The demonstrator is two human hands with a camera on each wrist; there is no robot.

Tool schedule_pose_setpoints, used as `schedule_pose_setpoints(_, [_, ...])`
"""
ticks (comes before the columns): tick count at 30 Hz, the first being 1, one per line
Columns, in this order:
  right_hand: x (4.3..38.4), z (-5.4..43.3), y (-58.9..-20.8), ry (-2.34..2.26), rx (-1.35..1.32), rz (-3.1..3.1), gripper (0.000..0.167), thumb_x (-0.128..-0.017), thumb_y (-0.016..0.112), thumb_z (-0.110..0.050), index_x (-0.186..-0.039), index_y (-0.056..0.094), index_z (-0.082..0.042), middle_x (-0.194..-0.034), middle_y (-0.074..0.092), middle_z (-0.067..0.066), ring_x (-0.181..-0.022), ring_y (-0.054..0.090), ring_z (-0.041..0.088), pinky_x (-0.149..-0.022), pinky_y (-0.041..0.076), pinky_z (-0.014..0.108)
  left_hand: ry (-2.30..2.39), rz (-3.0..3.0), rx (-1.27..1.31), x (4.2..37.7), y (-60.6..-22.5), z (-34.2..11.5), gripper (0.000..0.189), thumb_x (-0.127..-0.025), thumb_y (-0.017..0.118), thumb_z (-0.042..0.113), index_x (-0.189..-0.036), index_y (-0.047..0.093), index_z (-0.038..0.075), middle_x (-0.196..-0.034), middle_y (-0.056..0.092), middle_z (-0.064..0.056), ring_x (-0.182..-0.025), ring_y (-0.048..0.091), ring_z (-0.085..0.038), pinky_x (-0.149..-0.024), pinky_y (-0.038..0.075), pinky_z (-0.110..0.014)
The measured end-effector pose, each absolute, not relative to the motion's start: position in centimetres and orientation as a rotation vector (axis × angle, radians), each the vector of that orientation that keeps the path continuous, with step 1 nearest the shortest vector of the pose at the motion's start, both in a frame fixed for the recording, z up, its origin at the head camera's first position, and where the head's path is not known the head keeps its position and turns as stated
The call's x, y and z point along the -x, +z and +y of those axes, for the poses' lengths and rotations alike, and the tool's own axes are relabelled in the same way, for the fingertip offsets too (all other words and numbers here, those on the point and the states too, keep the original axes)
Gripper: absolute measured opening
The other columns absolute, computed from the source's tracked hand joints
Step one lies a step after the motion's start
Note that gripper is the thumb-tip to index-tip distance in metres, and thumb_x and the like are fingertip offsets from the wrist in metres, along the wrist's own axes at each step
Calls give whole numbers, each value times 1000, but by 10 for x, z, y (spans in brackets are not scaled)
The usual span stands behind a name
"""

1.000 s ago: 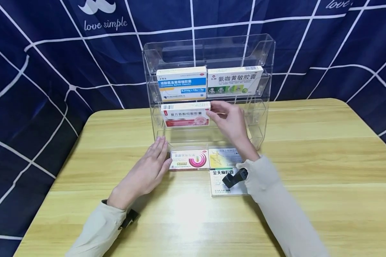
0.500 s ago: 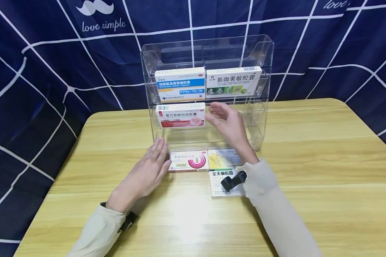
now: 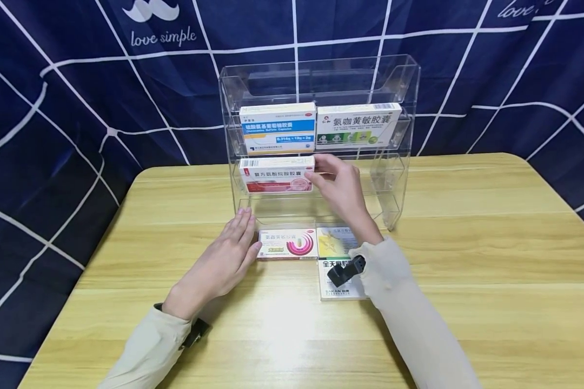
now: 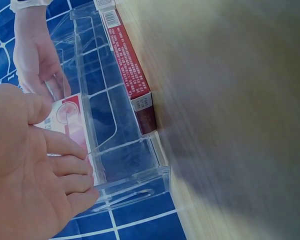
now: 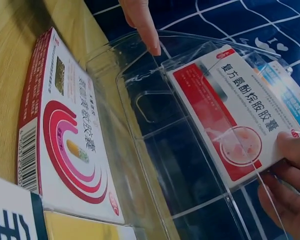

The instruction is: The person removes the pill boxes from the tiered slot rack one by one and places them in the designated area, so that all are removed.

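Observation:
My right hand (image 3: 343, 189) pinches the right end of a red-and-white medicine box (image 3: 272, 174), thumb on its front and fingers behind the edge. That box leans upright in the left half of the middle tier of a clear acrylic rack (image 3: 391, 210). In the right wrist view the thumb overlaps the box's corner (image 5: 242, 145). My left hand (image 3: 219, 265) lies with straight fingers at the rack's lower left corner, holding nothing. Beside its thumb, a medicine box with pink rings (image 3: 287, 243) lies flat on the table before the rack.
Higher in the rack stand a blue-and-white medicine box (image 3: 278, 129) and a green-and-white one (image 3: 357, 127), side by side. A yellow-and-white box (image 3: 333, 243) and a white box (image 3: 340, 294) lie on the wooden table (image 3: 467, 259), partly under my right wrist. Behind hangs a dark blue curtain (image 3: 253, 27).
The red-and-white medicine box has slid slightly left in its tier. My right hand came off its end half a second ago and now touches it again. The left hand stays in place.

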State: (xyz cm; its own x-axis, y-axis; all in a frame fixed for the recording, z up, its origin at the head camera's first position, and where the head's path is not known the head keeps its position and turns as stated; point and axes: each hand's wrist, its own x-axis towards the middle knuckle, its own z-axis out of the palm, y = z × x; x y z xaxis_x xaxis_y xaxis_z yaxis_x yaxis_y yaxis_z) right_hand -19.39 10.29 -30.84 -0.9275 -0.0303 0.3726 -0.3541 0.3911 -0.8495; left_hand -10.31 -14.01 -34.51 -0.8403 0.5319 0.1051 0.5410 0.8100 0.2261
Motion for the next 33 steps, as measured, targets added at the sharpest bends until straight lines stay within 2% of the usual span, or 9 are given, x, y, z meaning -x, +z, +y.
schedule_pose_setpoints(10, [193, 108, -304, 1625, -268, -2279, 33, -86, 74, -13, -117, 69, -5, -110, 71, 11, -101, 67, 19, -86, 55, 27, -364, -2957, 871, 104, -344, -140, 59, -106, 29, 31, -146, 24, -12, -155, 14, -27, -145, 11, -36, -118, 17, -47])
schedule_pose_setpoints(16, [193, 121, -297, 1663, -299, -2252, 34, -85, 74, -10, -117, 68, -3, -109, 70, 15, -98, 68, 22, -83, 56, 25, -364, -2950, 884, 105, -345, -138, 60, -106, 28, 32, -146, 24, -12, -155, 15, -27, -145, 12, -37, -118, 16, -47])
schedule_pose_setpoints(24, [182, 140, -292, 1534, -299, -2352, 32, -85, 75, -16, -115, 69, -5, -105, 72, 13, -93, 68, 17, -81, 56, 22, -360, -2953, 868, 104, -346, -140, 59, -106, 28, 31, -147, 23, -12, -155, 15, -27, -145, 11, -36, -118, 17, -47])
schedule_pose_setpoints(29, [173, 151, -291, 1523, -260, -2450, 35, -88, 72, -19, -119, 66, -2, -107, 70, 15, -96, 67, 21, -79, 54, 18, -357, -2955, 866, 103, -345, -140, 59, -106, 28, 31, -147, 23, -12, -155, 14, -27, -145, 11, -35, -118, 17, -47])
schedule_pose_setpoints(33, [169, 155, -292, 1587, -230, -2524, 41, -89, 71, -22, -123, 63, 0, -109, 66, 16, -95, 64, 19, -75, 53, 17, -364, -2961, 865, 103, -344, -139, 59, -106, 28, 31, -147, 23, -11, -155, 14, -26, -145, 11, -35, -119, 15, -46])
